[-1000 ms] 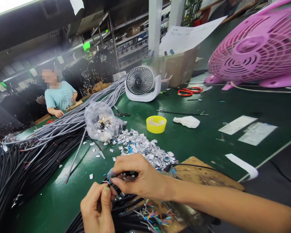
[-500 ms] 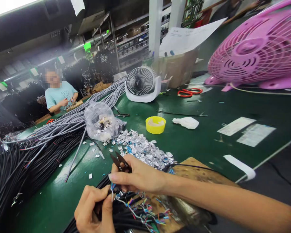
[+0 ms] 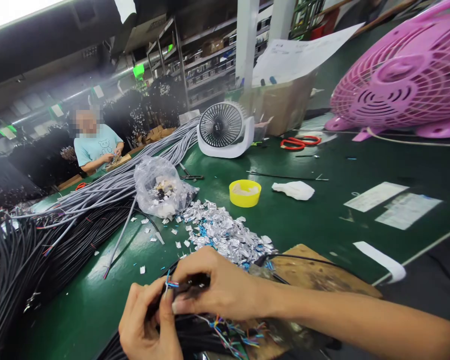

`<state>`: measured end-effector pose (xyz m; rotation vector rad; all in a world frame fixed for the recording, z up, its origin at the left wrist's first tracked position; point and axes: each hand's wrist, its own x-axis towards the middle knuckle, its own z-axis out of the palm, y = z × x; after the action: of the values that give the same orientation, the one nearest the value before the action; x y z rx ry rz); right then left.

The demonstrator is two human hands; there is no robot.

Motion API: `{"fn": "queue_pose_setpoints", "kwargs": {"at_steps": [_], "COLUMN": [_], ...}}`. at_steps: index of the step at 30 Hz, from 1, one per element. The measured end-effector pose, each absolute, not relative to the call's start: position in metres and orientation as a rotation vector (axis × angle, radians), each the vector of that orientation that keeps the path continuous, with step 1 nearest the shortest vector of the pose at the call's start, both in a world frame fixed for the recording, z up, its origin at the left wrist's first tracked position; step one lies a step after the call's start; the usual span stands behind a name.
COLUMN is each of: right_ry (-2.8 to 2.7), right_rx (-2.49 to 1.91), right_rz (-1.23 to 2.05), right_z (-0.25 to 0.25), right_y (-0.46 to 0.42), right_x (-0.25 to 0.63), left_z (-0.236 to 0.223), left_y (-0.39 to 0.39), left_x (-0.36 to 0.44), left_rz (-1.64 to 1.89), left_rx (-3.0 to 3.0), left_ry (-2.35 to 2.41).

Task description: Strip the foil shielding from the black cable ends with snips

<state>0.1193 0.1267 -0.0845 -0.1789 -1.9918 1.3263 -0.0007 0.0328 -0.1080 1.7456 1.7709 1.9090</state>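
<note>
At the lower middle, my left hand (image 3: 146,322) pinches the end of a black cable whose thin blue, red and white wires (image 3: 170,284) stick up past the fingertips. My right hand (image 3: 221,285) is closed beside it, its thumb and forefinger close to those wires. Black snips (image 3: 198,283) lie inside my right hand, mostly hidden by the fingers. Below both hands, more black cables (image 3: 195,332) end in stripped, coloured wires (image 3: 225,330). Just beyond the right hand is a heap of silver foil scraps (image 3: 228,232).
Grey cables (image 3: 108,187) and black cables (image 3: 71,250) fill the left. Further back stand a plastic bag of scraps (image 3: 144,187), a yellow dish (image 3: 244,200), a white fan (image 3: 225,147), red-handled scissors (image 3: 300,143) and a pink fan (image 3: 393,85). A person (image 3: 99,147) works across the table.
The snips, pointing up half a second ago, are now tucked into my right hand. My right fingers have come down beside the wires. The wires, hanging down before, now point up and sideways.
</note>
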Motion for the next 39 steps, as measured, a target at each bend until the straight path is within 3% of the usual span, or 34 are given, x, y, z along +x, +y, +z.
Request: {"fn": "queue_pose_setpoints", "kwargs": {"at_steps": [4, 9, 32, 39], "right_ry": [-1.917, -1.991, -2.005, -2.011], "right_rx": [-0.367, -0.283, -0.202, -0.263], "right_rz": [1.179, 0.936, 1.080, 0.914], "right_z": [-0.0773, -0.0814, -0.0817, -0.0830], "right_y": [0.1245, 0.1217, 0.1272, 0.1247], "right_x": [0.1229, 0.1238, 0.1203, 0.1213], "left_z": [-0.1122, -0.1108, -0.1085, -0.1130], "left_y": [0.0326, 0.0324, 0.0329, 0.0331], "left_x": [-0.0014, -0.0019, 0.0032, 0.0012], "left_rz": [2.022, 2.049, 2.068, 2.087], "left_rx": [1.700, 1.698, 1.661, 1.571], "left_ry": [1.781, 1.785, 1.767, 1.799]}}
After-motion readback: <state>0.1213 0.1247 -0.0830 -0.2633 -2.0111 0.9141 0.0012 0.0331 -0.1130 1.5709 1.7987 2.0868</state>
